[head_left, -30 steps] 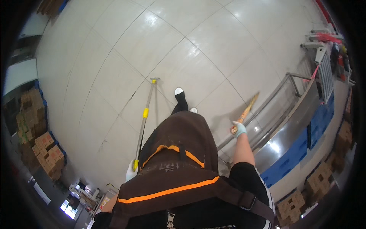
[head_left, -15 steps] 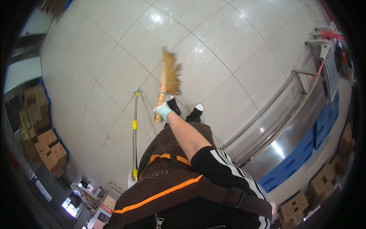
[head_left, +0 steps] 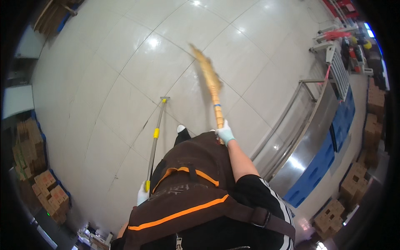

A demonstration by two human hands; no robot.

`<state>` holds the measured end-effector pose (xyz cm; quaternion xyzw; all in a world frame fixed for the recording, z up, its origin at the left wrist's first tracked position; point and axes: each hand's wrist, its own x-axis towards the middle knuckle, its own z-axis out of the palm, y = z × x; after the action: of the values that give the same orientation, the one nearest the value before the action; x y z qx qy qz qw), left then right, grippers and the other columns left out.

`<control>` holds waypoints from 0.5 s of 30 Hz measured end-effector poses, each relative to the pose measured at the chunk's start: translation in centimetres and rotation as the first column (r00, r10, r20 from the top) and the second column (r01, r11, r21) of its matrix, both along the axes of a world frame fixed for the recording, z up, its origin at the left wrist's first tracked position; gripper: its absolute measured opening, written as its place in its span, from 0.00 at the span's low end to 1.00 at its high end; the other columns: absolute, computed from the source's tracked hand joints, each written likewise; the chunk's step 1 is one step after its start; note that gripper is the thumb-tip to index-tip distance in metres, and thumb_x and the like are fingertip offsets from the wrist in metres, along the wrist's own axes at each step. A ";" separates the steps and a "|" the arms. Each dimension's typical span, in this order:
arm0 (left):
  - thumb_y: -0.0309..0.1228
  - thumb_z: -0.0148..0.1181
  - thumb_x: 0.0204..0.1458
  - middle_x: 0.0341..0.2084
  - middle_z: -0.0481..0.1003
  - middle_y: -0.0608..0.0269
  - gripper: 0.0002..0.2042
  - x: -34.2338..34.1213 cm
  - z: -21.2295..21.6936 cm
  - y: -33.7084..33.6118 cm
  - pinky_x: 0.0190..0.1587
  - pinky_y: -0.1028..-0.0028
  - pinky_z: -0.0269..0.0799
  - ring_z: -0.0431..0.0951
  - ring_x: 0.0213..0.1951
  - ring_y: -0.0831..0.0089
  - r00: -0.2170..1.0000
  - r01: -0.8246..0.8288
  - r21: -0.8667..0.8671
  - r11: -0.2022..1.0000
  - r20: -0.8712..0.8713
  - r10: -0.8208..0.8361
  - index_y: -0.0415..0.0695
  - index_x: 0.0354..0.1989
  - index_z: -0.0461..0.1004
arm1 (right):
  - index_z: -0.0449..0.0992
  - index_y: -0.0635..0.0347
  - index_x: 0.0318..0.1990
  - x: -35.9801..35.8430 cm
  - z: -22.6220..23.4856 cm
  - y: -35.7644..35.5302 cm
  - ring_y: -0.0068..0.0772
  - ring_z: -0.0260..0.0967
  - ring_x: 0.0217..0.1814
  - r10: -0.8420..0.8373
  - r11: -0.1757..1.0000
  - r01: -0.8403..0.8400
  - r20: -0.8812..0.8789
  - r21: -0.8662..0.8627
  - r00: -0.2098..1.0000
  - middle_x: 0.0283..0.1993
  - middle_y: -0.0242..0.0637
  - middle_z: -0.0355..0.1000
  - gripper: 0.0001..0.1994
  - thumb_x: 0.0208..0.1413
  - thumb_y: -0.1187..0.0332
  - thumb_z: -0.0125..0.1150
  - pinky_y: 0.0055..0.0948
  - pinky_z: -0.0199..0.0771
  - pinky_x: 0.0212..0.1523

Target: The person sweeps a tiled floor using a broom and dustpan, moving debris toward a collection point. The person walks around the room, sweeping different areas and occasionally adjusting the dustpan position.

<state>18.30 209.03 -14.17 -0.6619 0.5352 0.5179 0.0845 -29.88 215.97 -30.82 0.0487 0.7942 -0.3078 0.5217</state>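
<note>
Two gloved hands each grip a long tool. The right hand (head_left: 225, 134), in a pale glove, is wrapped tight around the orange-banded wooden handle of a straw broom (head_left: 211, 89); the fingers close fully about the shaft just above the knee of the brown apron. From that grip the broom runs up and away to the left, its yellow bristle head blurred and lifted over the glossy white tiled floor (head_left: 112, 71), not clearly touching it.

The left hand (head_left: 143, 194), also in a white glove, sits low beside the apron's left edge and clasps the near end of a thin metal pole with yellow sleeves (head_left: 155, 139). Part of the hand is hidden by the apron, so the fingers cannot be made out one by one. From this grip the pole slants forward to a small flat head resting on the tiles, well to the left of the broom's bristles.

Between the two shafts a dark shoe with a white toe (head_left: 181, 132) stands on the floor. Further right of the broom hand runs a stainless steel railing (head_left: 287, 121) with blue panels beyond. Far left of the pole hand, stacked cardboard boxes (head_left: 46, 187) line the edge.
</note>
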 end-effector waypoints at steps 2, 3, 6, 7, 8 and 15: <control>0.27 0.52 0.53 0.42 0.72 0.55 0.21 -1.3 -0.8 -2.1 0.40 0.76 0.69 0.74 0.36 0.71 0.997 -0.047 0.037 0.998 -0.057 0.049 0.38 0.56 0.61 | 0.50 0.57 0.56 -2.8 0.0 1.6 0.35 0.67 0.17 -0.206 0.978 0.207 0.040 -0.003 0.978 0.24 0.41 0.65 0.35 0.36 0.79 0.55 0.32 0.68 0.15; 0.27 0.52 0.53 0.41 0.72 0.55 0.21 -2.9 -1.1 -2.3 0.38 0.77 0.70 0.74 0.35 0.71 0.999 -0.010 0.040 0.999 -0.048 0.012 0.39 0.56 0.61 | 0.50 0.56 0.53 -5.0 0.2 3.6 0.36 0.66 0.16 -0.282 0.959 0.281 0.032 0.043 0.959 0.24 0.41 0.63 0.33 0.36 0.80 0.55 0.34 0.69 0.15; 0.27 0.54 0.52 0.39 0.73 0.54 0.21 -7.1 -0.5 -7.4 0.41 0.76 0.69 0.74 0.37 0.70 0.986 0.161 -0.018 0.987 -0.033 -0.161 0.39 0.55 0.62 | 0.51 0.58 0.44 -8.4 -4.0 7.2 0.42 0.66 0.13 -0.491 0.865 0.492 -0.037 0.099 0.871 0.26 0.44 0.63 0.26 0.36 0.79 0.56 0.41 0.68 0.10; 0.27 0.54 0.52 0.40 0.73 0.53 0.21 -8.8 0.1 -8.5 0.42 0.75 0.69 0.74 0.38 0.70 0.983 0.176 -0.030 0.984 -0.053 -0.177 0.38 0.55 0.62 | 0.57 0.60 0.38 -9.5 -3.2 8.2 0.40 0.65 0.12 -0.558 0.822 0.559 -0.039 0.108 0.829 0.21 0.42 0.62 0.19 0.37 0.77 0.56 0.40 0.67 0.10; 0.28 0.55 0.51 0.40 0.73 0.53 0.21 -10.1 0.6 -9.2 0.43 0.75 0.68 0.74 0.39 0.70 0.979 0.187 -0.042 0.981 -0.071 -0.190 0.38 0.55 0.62 | 0.59 0.61 0.34 -11.2 -3.2 10.1 0.39 0.65 0.12 -0.601 0.795 0.592 0.042 0.137 0.798 0.19 0.41 0.62 0.14 0.39 0.75 0.57 0.39 0.66 0.10; 0.27 0.60 0.48 0.44 0.72 0.52 0.25 -17.0 -1.5 -13.7 0.49 0.74 0.65 0.72 0.46 0.69 0.983 0.123 0.064 0.990 -0.142 -0.113 0.36 0.55 0.61 | 0.64 0.59 0.22 -25.5 -11.3 21.6 0.37 0.61 0.13 -0.884 0.463 0.812 0.251 0.357 0.394 0.15 0.37 0.63 0.11 0.51 0.66 0.54 0.34 0.65 0.14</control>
<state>1.27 195.31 -15.63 -0.5882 0.5588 0.5757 0.1016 -55.36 237.53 -42.14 0.5556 0.5543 -0.4416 0.4348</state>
